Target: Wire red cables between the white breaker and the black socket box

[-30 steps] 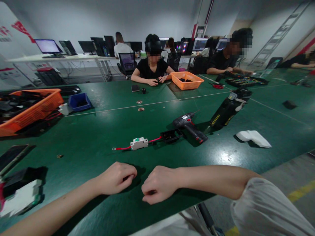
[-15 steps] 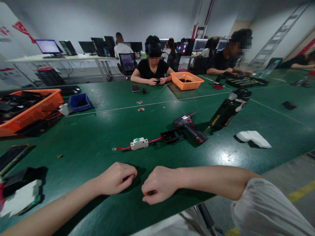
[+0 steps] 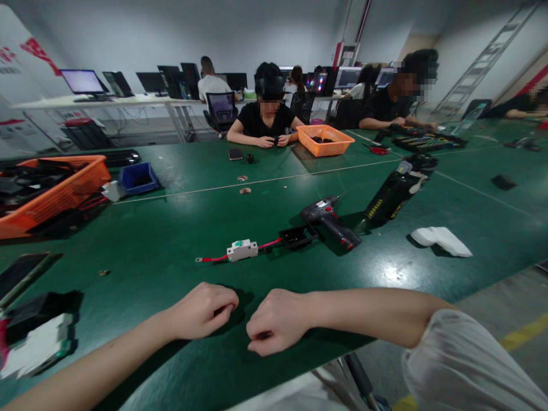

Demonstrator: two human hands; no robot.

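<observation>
White breaker (image 3: 242, 250), green switch (image 3: 238, 244) (red leads (image 3: 269, 244) either side); left hand (image 3: 203, 311) and right hand (image 3: 276, 322) near, fingers curled together.

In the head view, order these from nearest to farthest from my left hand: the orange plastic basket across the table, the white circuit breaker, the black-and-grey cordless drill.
From your left hand:
1. White circuit breaker, just ahead, slightly right.
2. Black-and-grey cordless drill, farther ahead and right.
3. Orange plastic basket, far side, right of centre.

Room beyond breaker (image 3: 242, 250); black box (image 3: 295, 237), drill (image 3: 329, 220) obstruct right.
</observation>
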